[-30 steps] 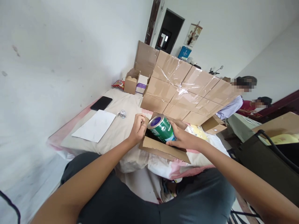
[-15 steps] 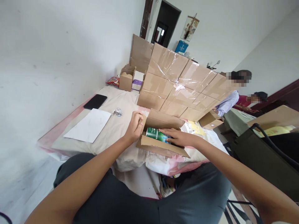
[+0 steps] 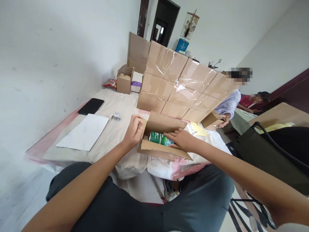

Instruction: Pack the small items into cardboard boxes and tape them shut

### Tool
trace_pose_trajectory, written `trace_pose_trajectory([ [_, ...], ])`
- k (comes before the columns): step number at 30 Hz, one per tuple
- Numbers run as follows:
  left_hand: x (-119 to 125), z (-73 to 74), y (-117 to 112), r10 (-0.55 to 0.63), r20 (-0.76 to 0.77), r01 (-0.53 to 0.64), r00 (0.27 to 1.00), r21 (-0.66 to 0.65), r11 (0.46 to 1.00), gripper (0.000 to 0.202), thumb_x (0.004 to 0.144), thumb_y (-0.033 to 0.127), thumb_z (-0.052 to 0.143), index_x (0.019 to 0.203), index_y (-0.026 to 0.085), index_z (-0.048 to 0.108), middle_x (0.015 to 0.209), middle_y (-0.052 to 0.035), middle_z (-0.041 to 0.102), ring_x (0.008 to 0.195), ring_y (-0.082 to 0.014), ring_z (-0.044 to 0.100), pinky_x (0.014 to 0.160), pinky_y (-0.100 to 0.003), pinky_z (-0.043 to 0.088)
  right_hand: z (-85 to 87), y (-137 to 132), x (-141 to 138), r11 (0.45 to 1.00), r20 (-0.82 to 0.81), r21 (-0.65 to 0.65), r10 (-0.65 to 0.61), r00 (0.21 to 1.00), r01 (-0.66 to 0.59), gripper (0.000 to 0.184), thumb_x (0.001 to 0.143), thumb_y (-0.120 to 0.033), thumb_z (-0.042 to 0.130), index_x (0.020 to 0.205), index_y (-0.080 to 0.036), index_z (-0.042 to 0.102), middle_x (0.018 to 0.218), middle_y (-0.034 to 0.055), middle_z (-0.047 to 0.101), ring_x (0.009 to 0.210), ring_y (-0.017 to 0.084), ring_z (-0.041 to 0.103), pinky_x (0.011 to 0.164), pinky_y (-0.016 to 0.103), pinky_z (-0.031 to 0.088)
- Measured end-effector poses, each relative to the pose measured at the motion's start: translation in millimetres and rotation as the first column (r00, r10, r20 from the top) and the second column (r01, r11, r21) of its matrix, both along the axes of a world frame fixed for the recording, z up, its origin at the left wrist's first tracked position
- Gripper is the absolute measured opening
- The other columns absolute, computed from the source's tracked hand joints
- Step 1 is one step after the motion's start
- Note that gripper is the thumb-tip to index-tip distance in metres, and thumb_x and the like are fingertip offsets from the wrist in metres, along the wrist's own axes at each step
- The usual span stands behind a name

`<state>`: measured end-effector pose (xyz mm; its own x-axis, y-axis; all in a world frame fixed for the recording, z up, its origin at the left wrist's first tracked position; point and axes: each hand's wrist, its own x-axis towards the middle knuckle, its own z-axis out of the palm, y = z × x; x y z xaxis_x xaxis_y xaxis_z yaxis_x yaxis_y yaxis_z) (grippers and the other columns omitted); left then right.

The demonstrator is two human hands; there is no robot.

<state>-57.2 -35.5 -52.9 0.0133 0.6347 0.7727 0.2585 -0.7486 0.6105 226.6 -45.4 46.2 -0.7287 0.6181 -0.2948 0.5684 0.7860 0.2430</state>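
An opened cardboard box (image 3: 166,155) rests on the cloth-covered bed in front of me, its flaps raised. Inside it lies a green can (image 3: 156,138) with white print, on its side. My left hand (image 3: 133,130) is closed on the flap at the box's left end. Over the can's right part reaches my right hand (image 3: 183,139), its fingers along the top and the thumb at the near side. The right end of the can is hidden beneath that hand.
Behind the box stands a wall of taped cartons (image 3: 183,87). To the left lie a white sheet of paper (image 3: 83,132), a black tablet-like object (image 3: 91,106) and crumpled clear plastic (image 3: 116,116). A person's hand (image 3: 225,120) holds another carton (image 3: 212,120) at right.
The view has shifted slightly, so the scene sits a little further left. The can seems unmoved in the box under my right hand. The other person's hand now shows on their carton.
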Motion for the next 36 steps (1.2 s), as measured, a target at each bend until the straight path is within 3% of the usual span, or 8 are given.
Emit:
trace_pose_trajectory([
  [5,1.4,1.3,-3.1,-0.057,-0.035,0.057,0.998,0.012,0.998,0.008,0.093,0.02,0.04,0.1,0.022,0.044,0.121,-0.0126,0.049,0.121,-0.0284,0.05,0.102,-0.048,0.045,-0.3,-22.7,-4.6,0.99,0.176,0.135,-0.051,0.983,0.027,0.075,0.102,-0.057,0.045,0.154,-0.004,0.044,0.112,0.0237,0.071,0.098,0.034,0.067,0.092,0.047,0.035],
  [13,8.2,6.6,-12.1,-0.113,-0.044,0.116,0.993,0.047,0.992,0.012,0.092,0.02,0.039,0.102,0.023,0.044,0.117,-0.013,0.051,0.118,-0.0293,0.053,0.1,-0.051,0.047,10.6,-43.7,9.0,1.0,0.034,0.003,-0.017,0.999,0.017,0.072,0.105,-0.062,0.033,0.151,-0.008,0.049,0.114,0.0185,0.071,0.099,0.031,0.065,0.088,0.043,0.033],
  [19,10.9,3.3,-13.1,-0.119,-0.064,0.122,0.991,0.043,0.992,0.013,0.092,0.021,0.038,0.103,0.023,0.045,0.117,-0.0127,0.05,0.118,-0.0292,0.053,0.1,-0.051,0.047,-2.4,-48.4,10.1,0.995,0.157,0.072,-0.086,0.984,0.075,0.081,0.101,-0.06,0.043,0.159,-0.005,0.036,0.106,0.0214,0.072,0.095,0.034,0.064,0.087,0.044,0.034],
  [25,10.1,4.1,-14.0,-0.144,-0.097,0.147,0.985,0.022,0.989,0.015,0.091,0.019,0.04,0.103,0.022,0.047,0.119,-0.0122,0.05,0.121,-0.0292,0.052,0.105,-0.051,0.045,6.6,-49.9,-16.7,0.976,0.367,0.027,-0.209,0.907,0.214,0.094,0.087,-0.043,0.062,0.162,0.001,0.024,0.114,0.0286,0.071,0.11,0.04,0.065,0.097,0.048,0.035],
  [30,8.1,9.3,-17.1,-0.144,-0.146,0.144,0.979,-0.012,0.99,0.015,0.092,0.02,0.039,0.103,0.022,0.049,0.119,-0.0124,0.051,0.121,-0.0288,0.053,0.103,-0.048,0.047,10.5,-41.7,-25.0,0.968,0.355,-0.046,-0.214,0.91,0.246,0.096,0.077,-0.034,0.066,0.159,0.0,0.03,0.109,0.0252,0.073,0.101,0.037,0.07,0.102,0.05,0.033],
  [32,8.3,10.6,-17.8,-0.139,-0.149,0.138,0.979,-0.015,0.99,0.015,0.092,0.02,0.039,0.103,0.022,0.049,0.119,-0.0125,0.051,0.121,-0.0285,0.053,0.103,-0.048,0.047,9.0,-41.9,-21.2,0.971,0.307,-0.045,-0.21,0.928,0.234,0.088,0.077,-0.034,0.065,0.153,0.0,0.038,0.104,0.0226,0.074,0.097,0.035,0.071,0.1,0.048,0.033],
  [36,8.5,10.4,-17.2,-0.147,-0.15,0.146,0.978,-0.016,0.989,0.015,0.092,0.02,0.039,0.103,0.022,0.05,0.119,-0.0125,0.05,0.121,-0.0287,0.053,0.105,-0.049,0.046,4.6,-47.8,-8.7,0.981,0.212,0.004,-0.191,0.958,0.195,0.054,0.08,-0.036,0.063,0.124,-0.005,0.059,0.101,0.0203,0.072,0.092,0.034,0.069,0.091,0.043,0.035],
])
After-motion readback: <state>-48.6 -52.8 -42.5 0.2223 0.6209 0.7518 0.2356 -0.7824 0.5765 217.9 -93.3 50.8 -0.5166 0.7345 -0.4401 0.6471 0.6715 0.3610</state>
